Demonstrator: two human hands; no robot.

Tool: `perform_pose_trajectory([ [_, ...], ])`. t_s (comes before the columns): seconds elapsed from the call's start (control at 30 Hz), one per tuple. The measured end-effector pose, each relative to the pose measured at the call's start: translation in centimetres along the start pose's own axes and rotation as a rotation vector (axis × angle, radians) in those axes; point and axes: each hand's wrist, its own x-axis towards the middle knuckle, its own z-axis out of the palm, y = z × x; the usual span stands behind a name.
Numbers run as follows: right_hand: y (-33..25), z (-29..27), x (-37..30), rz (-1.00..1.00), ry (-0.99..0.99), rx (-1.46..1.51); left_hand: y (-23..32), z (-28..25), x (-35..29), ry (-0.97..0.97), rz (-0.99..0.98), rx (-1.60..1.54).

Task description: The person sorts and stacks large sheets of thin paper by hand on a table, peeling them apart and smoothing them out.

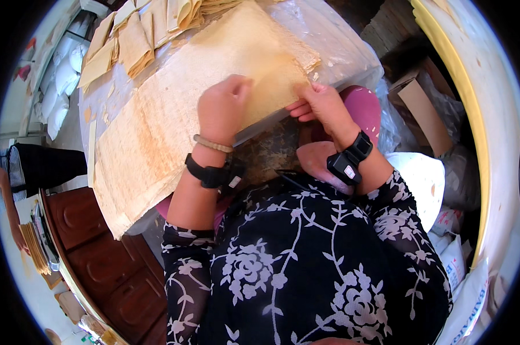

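Note:
A large stack of thin, pale-brown flatbread sheets lies across a plastic-covered table in front of me. The top sheet looks more yellow and slightly see-through between my hands. My right hand pinches its right corner between thumb and fingers, over the table's near edge. My left hand is closed over the middle of the stack, thumb against curled fingers, at the left side of that yellow part; its grip is partly hidden. Folded flatbreads lie in rows at the far left.
Crumbs dot the plastic cover. A cardboard box and plastic bags stand on the right, beside a yellow-edged surface. A brown wooden cabinet is at the left. Another person's arm shows at the far left, near a stack of brown pieces.

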Motion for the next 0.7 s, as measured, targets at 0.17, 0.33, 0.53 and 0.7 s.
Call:
perform_pose_trajectory([
  [0.17, -2.3, -1.1, 2.7, -0.396, 0.272, -0.535, 1.7, -0.3, -1.4, -0.010, 0.321, 0.248],
  [0.33, -0.6, -4.2, 9.5, -0.642, 0.010, -0.727, 2.4, -1.0, -1.4, 0.004, 0.548, 0.333],
  [0.53, -2.3, -1.4, 6.8, -0.271, 0.035, -0.680, 1.1, -4.3, -1.9, 0.169, 0.345, 0.213],
  [0.7, -3.4, -0.9, 9.2, -0.554, 0.105, -0.690, 1.2, -3.3, -2.3, 0.187, 0.562, 0.230],
])
